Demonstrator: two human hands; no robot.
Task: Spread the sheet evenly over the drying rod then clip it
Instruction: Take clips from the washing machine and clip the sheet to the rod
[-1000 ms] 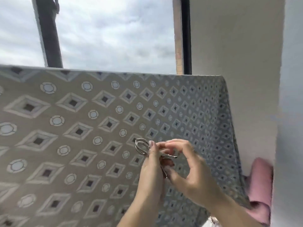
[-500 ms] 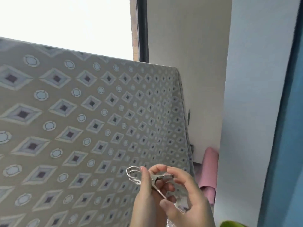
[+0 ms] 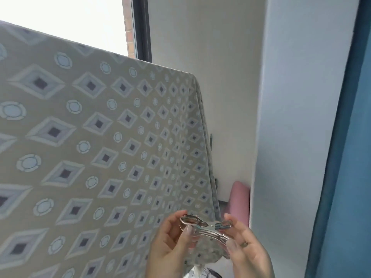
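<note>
A beige sheet (image 3: 96,141) printed with grey diamonds and pale rings hangs over a drying rod, which is hidden under its slanting top fold. Its right edge falls down toward my hands. Low in the view, both hands hold a silver metal clip (image 3: 204,227) in front of the sheet's lower right corner. My left hand (image 3: 170,245) pinches the clip's looped end. My right hand (image 3: 247,249), with a ring on one finger, pinches the other end.
A white wall (image 3: 200,47) stands behind the sheet's right edge, with a dark window frame (image 3: 142,27) beside it. A white pillar (image 3: 297,117) and a blue curtain (image 3: 353,157) fill the right side. Something pink (image 3: 239,199) stands low between wall and pillar.
The view has swung to the right, past the window and onto the sheet's right edge. My hands now sit lower in view and hold the clip by opposite ends.
</note>
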